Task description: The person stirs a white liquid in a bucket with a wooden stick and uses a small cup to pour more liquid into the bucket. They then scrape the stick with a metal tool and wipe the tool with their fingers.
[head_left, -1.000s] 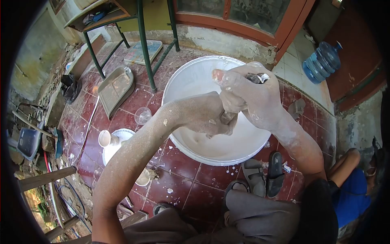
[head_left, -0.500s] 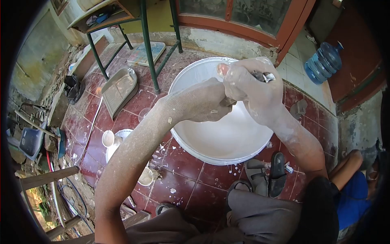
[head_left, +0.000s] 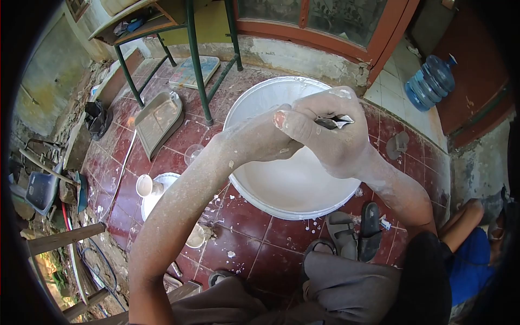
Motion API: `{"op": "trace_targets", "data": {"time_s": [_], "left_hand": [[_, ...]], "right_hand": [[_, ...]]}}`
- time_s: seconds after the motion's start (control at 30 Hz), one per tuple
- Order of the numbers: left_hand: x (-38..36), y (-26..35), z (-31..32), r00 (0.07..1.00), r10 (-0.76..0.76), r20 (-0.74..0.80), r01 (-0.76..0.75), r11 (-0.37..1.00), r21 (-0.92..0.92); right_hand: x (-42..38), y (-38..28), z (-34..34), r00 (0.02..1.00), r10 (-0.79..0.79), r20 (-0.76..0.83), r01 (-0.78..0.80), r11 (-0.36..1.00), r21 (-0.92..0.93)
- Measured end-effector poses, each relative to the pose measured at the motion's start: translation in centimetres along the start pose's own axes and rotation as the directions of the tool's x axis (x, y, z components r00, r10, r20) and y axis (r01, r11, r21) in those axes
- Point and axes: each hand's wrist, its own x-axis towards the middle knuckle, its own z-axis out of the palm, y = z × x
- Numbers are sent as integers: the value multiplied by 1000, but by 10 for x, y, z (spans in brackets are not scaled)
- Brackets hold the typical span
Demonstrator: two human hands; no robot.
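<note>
Two hands meet above the white basin [head_left: 254,108], both dusted pale with the stuff I am working. My right hand [head_left: 330,135] is closed in a fist around a small shiny crumpled thing [head_left: 335,121] (foil or a thin metal scrap, I would guess), of which only a creased silvery edge shows between thumb and forefinger. My left hand [head_left: 265,142] is tucked in against the right from below, its fingers hidden behind the fist, so I cannot tell whether it is curled shut or only pressing.

The scrap looks light and thin, easily bent, and probably slick with the white slurry, so it wants a full wrap of the fingers, not a fingertip pinch. Most of it is buried in my palm, and its shape is hard to make out.

Under my hands the basin holds smooth white liquid [head_left: 303,184] and sits on the red tiled floor [head_left: 254,249]. Just beyond my right elbow lie dark sandals [head_left: 368,230]. Below my left forearm stand a small cup [head_left: 143,185] and a bowl [head_left: 154,197], partly covered by the arm. Farther off are a green-legged bench [head_left: 192,59] and a blue water bottle [head_left: 428,81].
</note>
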Motion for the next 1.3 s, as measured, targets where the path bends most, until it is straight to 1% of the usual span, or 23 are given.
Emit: {"op": "trace_targets", "data": {"time_s": [0.03, 0.1, 0.17, 0.23, 0.3, 0.37, 0.43, 0.5, 0.57, 0.6, 0.63, 0.67, 0.77, 0.8, 0.83, 0.9, 0.93, 1.0, 1.03, 1.1, 1.17, 1.23, 1.3], "left_hand": [[0, -7, 4, 998, 54, 22, -55, 995, 80], [1, -8, 9, 994, -7, 106, -5, 993, 116], [-4, -4, 10, 961, -100, 259, 137, 982, -129], [-7, -11, 20, 953, -105, 285, 172, 960, -221], [-6, -23, 28, 944, -110, 311, 210, 928, -307], [-1, -27, 25, 997, -4, 80, 16, 989, -145], [0, -24, 13, 997, -70, 30, 70, 998, -3], [0, -20, 9, 992, -124, -33, 127, 983, 131], [-1, -19, 12, 985, -17, -172, 8, 999, -52], [-2, -18, 15, 985, -10, -173, 0, 998, -57], [-7, -16, 18, 995, -95, -16, 95, 995, -5], [-10, -16, 21, 974, -182, 137, 175, 983, 63], [-22, -16, 32, 996, 18, 88, -15, 999, -31], [-20, -12, 32, 979, -75, 191, 84, 996, -35], [-16, -12, 35, 978, -62, 199, 72, 996, -43], [-9, -13, 37, 960, -81, 266, 155, 950, -272], [-5, -12, 36, 960, -75, 269, 150, 951, -271], [5, -11, 34, 996, -10, 89, 17, 997, -76], [8, -10, 32, 996, -16, 92, 23, 996, -81], [12, -6, 24, 994, 113, -9, -110, 984, 139], [11, 0, 17, 998, 65, -27, -61, 993, 102], [10, 0, 16, 998, 32, -49, -29, 998, 61], [0, -4, 26, 1000, -13, 13, 10, 987, 161]], "right_hand": [[-1, 1, -6, 988, 113, 102, -116, 993, 24], [-2, 6, -5, 979, 190, 78, -200, 968, 152], [-3, 13, -4, 962, 267, 59, -273, 919, 283], [-1, 18, -5, 846, 487, 217, -533, 785, 315], [11, 24, 2, 866, 492, 93, -498, 830, 251], [15, 31, 15, 876, 482, -31, -469, 863, 186], [14, 37, 26, 973, -33, -230, 6, 993, -121], [12, 20, 19, 984, -29, -174, 18, 998, -64], [6, 13, 8, 993, -26, -118, 25, 1000, -17], [1, 13, 2, 991, 132, 23, -132, 991, -12], [-5, 12, -1, 945, 287, 159, -287, 958, -28], [-15, 23, 12, 986, 165, 20, -165, 986, 36], [-17, 16, 8, 954, 275, 121, -286, 954, 89], [-14, 11, 2, 864, 456, 211, -497, 840, 218], [-14, 12, 1, 862, 466, 198, -502, 838, 214], [-10, 16, 4, 903, 427, 40, -411, 834, 368], [-7, 14, 2, 916, 400, -40, -358, 856, 374], [-2, 4, -4, 931, 346, -115, -294, 899, 324], [-1, -1, -6, 938, 294, -182, -239, 931, 275], [0, -4, -6, 956, 210, -205, -170, 966, 193], [-2, 0, -3, 970, -50, -238, 70, 995, 76], [-9, -1, -7, 982, -56, -183, 64, 997, 42], [-19, 11, -9, 971, 35, -235, 8, 984, 176]]}}
